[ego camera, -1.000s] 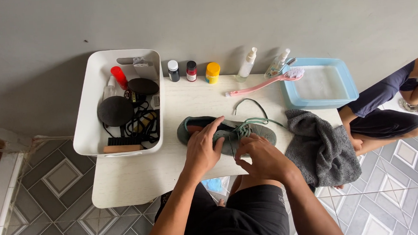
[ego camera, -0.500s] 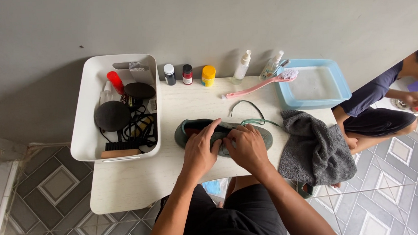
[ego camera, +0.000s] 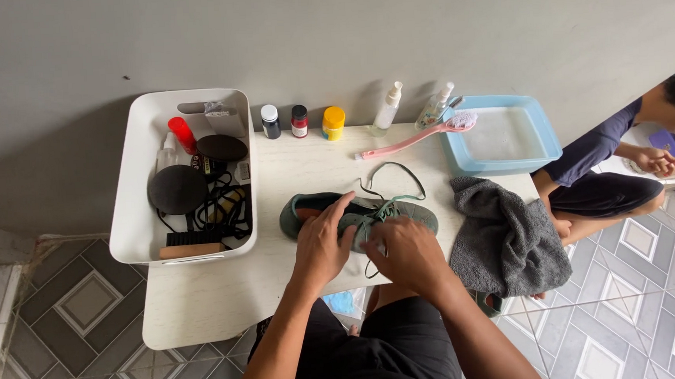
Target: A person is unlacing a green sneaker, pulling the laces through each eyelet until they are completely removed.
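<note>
Soft, even daylight fills the scene, moderately bright and without glare. Shadows are faint and diffuse: the white basket casts a broad dim shadow on the grey wall toward 10 o'clock, and the small bottles throw blurred ones up the wall toward 12 o'clock. The pale table reads slightly washed out. Focus is sharp at the centre. Wide-angle distortion bends the floor tiles at 8 o'clock and stretches the frame at 4 o'clock. No motion blur shows.
</note>
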